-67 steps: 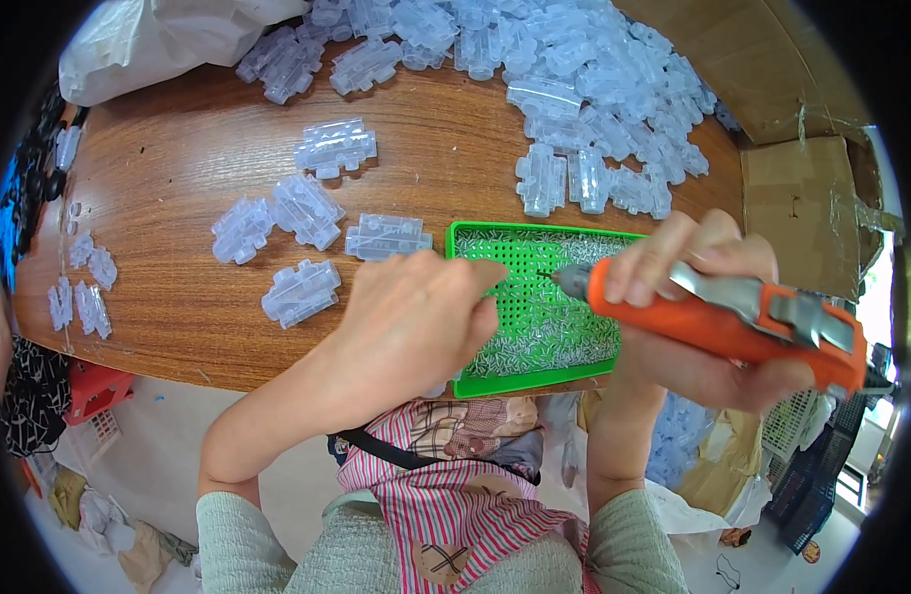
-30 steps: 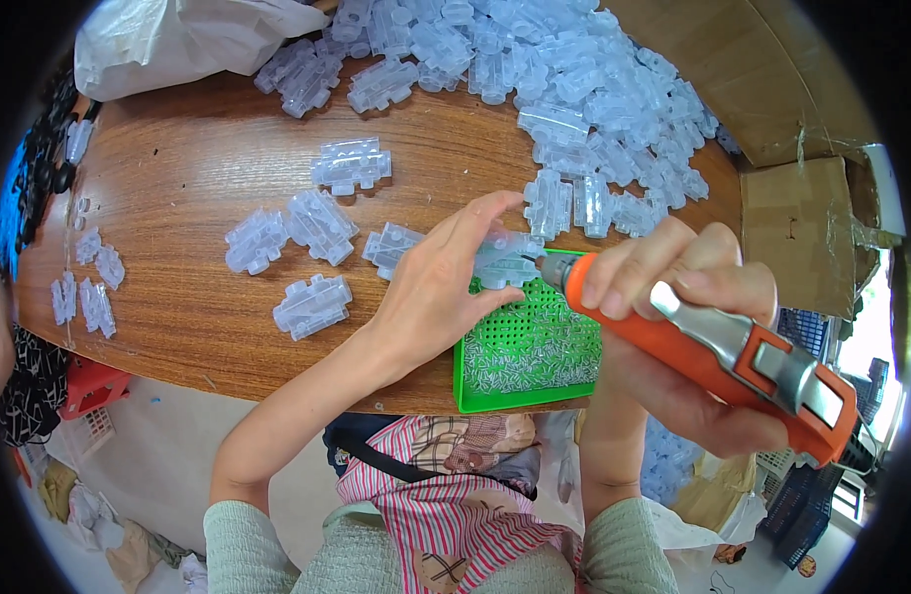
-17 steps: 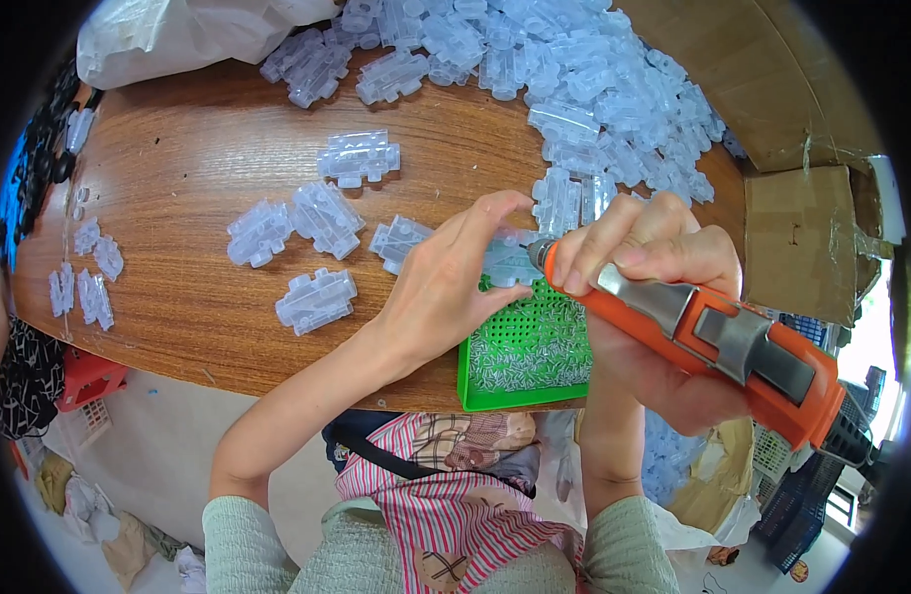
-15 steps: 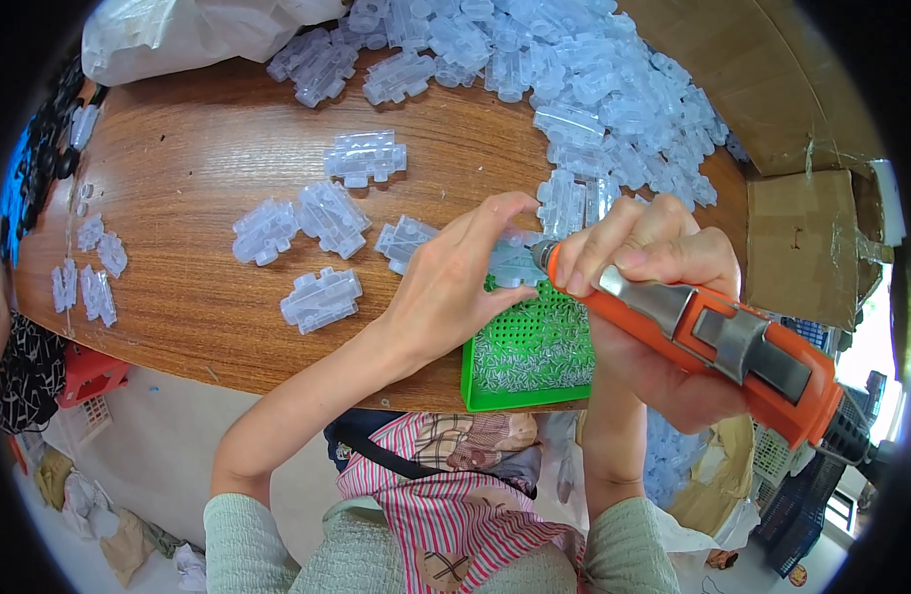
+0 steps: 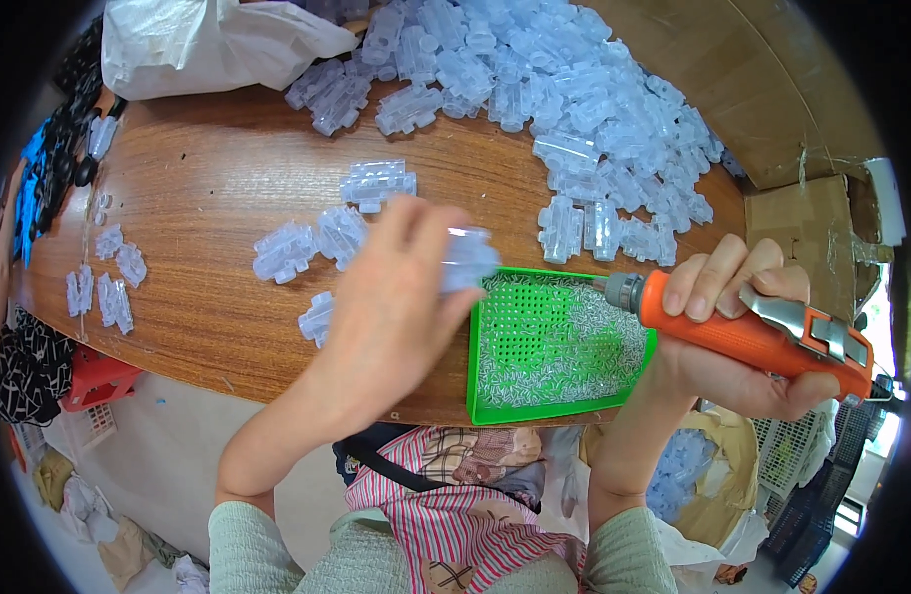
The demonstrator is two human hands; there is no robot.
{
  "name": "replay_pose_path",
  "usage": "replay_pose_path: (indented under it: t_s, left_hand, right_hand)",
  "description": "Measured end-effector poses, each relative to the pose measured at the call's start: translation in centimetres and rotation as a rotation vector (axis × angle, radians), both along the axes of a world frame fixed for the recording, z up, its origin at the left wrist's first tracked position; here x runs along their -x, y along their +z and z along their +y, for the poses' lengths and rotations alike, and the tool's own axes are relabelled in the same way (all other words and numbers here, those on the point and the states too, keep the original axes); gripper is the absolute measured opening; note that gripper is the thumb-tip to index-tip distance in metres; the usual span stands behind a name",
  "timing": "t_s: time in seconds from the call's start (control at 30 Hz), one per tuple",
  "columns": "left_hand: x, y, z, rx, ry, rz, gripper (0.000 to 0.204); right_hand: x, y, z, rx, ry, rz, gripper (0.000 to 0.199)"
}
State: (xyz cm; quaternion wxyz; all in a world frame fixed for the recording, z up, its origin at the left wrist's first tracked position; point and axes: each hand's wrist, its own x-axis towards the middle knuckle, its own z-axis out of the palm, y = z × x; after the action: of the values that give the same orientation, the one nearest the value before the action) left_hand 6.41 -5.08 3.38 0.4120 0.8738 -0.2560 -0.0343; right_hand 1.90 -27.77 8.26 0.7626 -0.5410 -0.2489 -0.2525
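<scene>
My left hand (image 5: 381, 307), smeared by motion, grips a clear plastic part (image 5: 471, 259) between thumb and fingers, left of the green tray's far corner. An orange electric screwdriver (image 5: 713, 315) is in my right hand (image 5: 743, 327), its fingers wrapped around the body. The tip points left, over the far right of the green tray (image 5: 475, 396), which holds many small silvery screws (image 5: 564, 381). Left of my left hand lie several similar clear parts (image 5: 285, 250), one partly hidden behind the wrist.
A large heap of clear plastic parts (image 5: 614, 119) covers the far right of the wooden table (image 5: 208, 178). Cardboard (image 5: 797, 228) stands along the right side. A white bag (image 5: 208, 49) lies at the far left, and small clear pieces (image 5: 114, 297) sit by the left edge.
My left hand has moved left, off the screwdriver tip, with a clear part. My right hand has drawn the screwdriver right, uncovering more of the tray. The view has shifted slightly.
</scene>
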Motion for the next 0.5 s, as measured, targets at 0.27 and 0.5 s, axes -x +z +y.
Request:
replay_pose_path:
  t_s: [0.27, 0.5]
  left_hand:
    - [-4.9, -1.2, -1.1, -0.276, -0.082, -0.306, 0.047]
    - [-11.1, -5.8, -13.3, -0.182, -0.244, -0.515, 0.044]
  right_hand:
    - [0.8, -3.0, -0.5, 0.021, -0.1, 0.043, 0.086]
    - [1.1, -3.5, -0.2, 0.047, -0.145, 0.066, 0.082]
